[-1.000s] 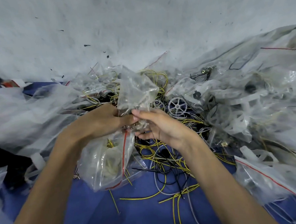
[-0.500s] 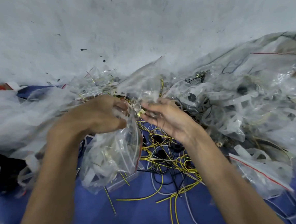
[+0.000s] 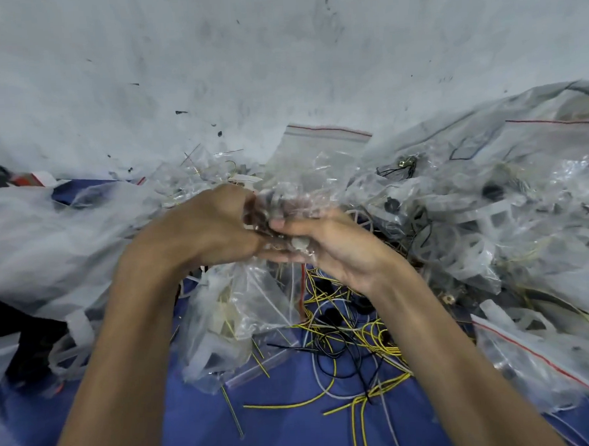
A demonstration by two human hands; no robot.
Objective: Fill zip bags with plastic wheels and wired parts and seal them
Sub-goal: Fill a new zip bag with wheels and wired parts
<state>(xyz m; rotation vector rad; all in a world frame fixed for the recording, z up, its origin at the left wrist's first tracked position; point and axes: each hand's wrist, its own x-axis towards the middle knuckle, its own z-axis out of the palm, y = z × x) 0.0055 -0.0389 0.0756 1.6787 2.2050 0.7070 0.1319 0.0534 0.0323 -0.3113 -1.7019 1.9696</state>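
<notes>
At centre, over the blue surface (image 3: 297, 434): left hand (image 3: 212, 234) and right hand (image 3: 332, 255), touching, both on one zip bag (image 3: 236, 314).

Left grip: fingers curled tight round the bag's bunched neck.

Right grip: palm up, thumb pressed onto the same bunched plastic and onto a small pale part (image 3: 300, 244), fingers beneath. Blur hides whether that part lies inside or outside the plastic.

Zip bag: clear, red-lined, hanging below the hands, lower end resting on the surface. Contents pale and indistinct; one yellow wire shows.

Second zip bag (image 3: 320, 153): upright behind the hands, red strip along its top. Lower part hidden by the fingers; joined to the held bag or separate, cannot tell.

Loose wires (image 3: 346, 325): yellow, black and grey, tangled just right of the hanging bag, partly under the right wrist.

Plastic wheels (image 3: 438, 249): white, spoked, heaped at right under clear film; number not legible.

Filled bag (image 3: 532, 357): lower right, red-lined, blurred.

Clear sheeting (image 3: 48, 235): left, contents hidden.

Surface: blue; desk or floor, cannot tell.

Wall (image 3: 277, 53): pale grey, dark-specked, directly behind the heap.
</notes>
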